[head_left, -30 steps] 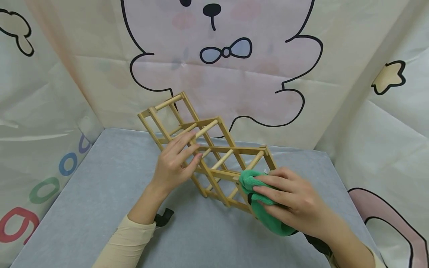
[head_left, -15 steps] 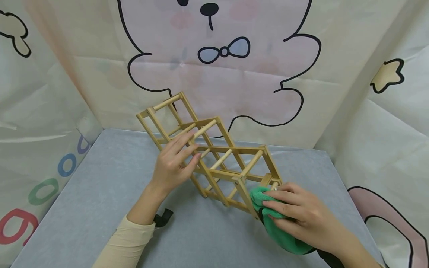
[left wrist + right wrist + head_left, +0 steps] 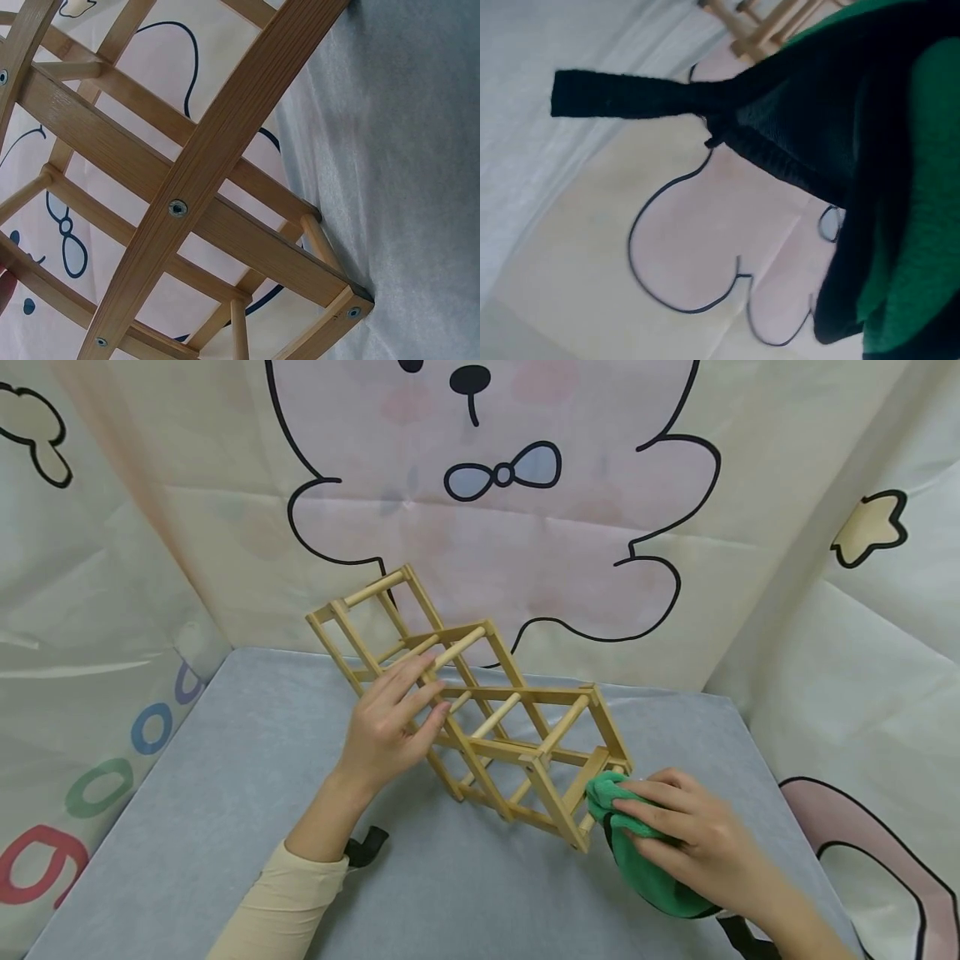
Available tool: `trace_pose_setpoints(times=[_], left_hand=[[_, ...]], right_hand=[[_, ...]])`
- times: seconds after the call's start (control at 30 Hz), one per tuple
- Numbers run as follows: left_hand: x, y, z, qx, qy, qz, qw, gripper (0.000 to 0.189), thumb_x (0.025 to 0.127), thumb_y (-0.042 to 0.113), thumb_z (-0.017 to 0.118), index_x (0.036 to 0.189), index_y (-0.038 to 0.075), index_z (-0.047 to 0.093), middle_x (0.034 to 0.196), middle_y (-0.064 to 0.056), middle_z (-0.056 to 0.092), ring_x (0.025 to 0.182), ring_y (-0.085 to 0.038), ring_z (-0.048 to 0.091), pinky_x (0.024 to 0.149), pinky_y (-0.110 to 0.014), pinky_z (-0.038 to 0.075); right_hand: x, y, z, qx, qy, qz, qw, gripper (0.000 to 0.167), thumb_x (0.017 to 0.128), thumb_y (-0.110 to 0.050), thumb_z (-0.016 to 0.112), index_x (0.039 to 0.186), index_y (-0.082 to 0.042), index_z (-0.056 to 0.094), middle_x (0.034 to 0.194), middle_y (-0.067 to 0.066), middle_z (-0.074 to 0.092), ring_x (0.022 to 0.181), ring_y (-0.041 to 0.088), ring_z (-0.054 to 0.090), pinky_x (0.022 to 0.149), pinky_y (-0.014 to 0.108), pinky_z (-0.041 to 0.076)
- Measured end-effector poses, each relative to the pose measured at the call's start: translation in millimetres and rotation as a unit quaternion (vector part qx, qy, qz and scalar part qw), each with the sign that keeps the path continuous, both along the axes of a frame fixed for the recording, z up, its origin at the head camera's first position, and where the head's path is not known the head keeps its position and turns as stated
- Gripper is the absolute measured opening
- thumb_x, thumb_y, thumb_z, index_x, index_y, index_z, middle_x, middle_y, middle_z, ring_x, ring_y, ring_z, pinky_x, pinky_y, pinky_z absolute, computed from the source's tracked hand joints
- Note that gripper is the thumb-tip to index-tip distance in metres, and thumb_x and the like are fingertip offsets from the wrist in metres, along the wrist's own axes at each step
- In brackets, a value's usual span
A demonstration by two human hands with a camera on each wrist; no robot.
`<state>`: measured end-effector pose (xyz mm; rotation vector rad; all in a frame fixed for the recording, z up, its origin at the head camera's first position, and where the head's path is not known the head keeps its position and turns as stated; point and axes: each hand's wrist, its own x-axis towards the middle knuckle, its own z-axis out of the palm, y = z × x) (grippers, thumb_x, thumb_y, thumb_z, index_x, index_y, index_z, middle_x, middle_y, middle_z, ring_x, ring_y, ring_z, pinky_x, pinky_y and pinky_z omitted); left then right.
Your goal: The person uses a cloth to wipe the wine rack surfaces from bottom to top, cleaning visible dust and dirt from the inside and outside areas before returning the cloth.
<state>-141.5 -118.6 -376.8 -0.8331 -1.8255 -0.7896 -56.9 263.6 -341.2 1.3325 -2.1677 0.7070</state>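
Observation:
A wooden lattice rack [image 3: 483, 747] of slats and round dowels stands tilted on the table, its left end raised. My left hand [image 3: 390, 718] holds it near the middle, fingers over the upper edge and thumb toward the front slat. Crossed slats [image 3: 202, 165] with screw heads fill the left wrist view. At the rack's lower right end, my right hand [image 3: 693, 827] grips a bunched green cloth [image 3: 648, 877] with dark edging, pressed up to the end dowel. In the right wrist view, the cloth [image 3: 930, 187] and a black strap [image 3: 622, 94] cover much of the scene.
A pale blue cloth covers the table [image 3: 225, 777]. Behind it hangs a printed backdrop [image 3: 562, 568] with a cartoon bear, close to the rack's far side. Printed side sheets [image 3: 862, 677] stand left and right. A black piece [image 3: 367, 847] sticks out at the left wrist.
My right hand has moved down and right with the green cloth, from the upper front corner to the rack's end dowel, uncovering that corner. My left hand and the rack stay in place.

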Motion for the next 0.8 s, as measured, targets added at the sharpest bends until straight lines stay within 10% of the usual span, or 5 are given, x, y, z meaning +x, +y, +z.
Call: trace_pose_setpoints(times=[0.4,0.8], left_hand=[[-1.7,-2.0,-1.4,-0.01,-0.001,0.0,0.9999,0.022,0.087,0.007,0.081,0.106,-0.003,0.077,0.133,-0.024,0.067,0.119,-0.044,0.066,0.1,-0.051,0.056],[-3.3,-25.7,8.7,-0.118,0.013,-0.046,0.9918,0.036,0.086,0.001,0.076,0.121,-0.002,0.074,0.145,-0.027,0.059,0.125,-0.044,0.063,0.101,-0.055,0.055]], right_hand=[[-15.8,25,-2.4,-0.038,0.002,-0.052,0.9979,0.049,0.106,-0.042,0.062,0.1,0.003,0.081,0.112,0.009,0.077,0.102,0.013,0.062,0.087,0.01,0.048],[-26.0,42,3.8,-0.048,0.008,-0.091,0.9946,0.052,0.104,-0.045,0.064,0.099,0.003,0.081,0.109,0.01,0.078,0.106,0.007,0.062,0.079,0.006,0.046]])
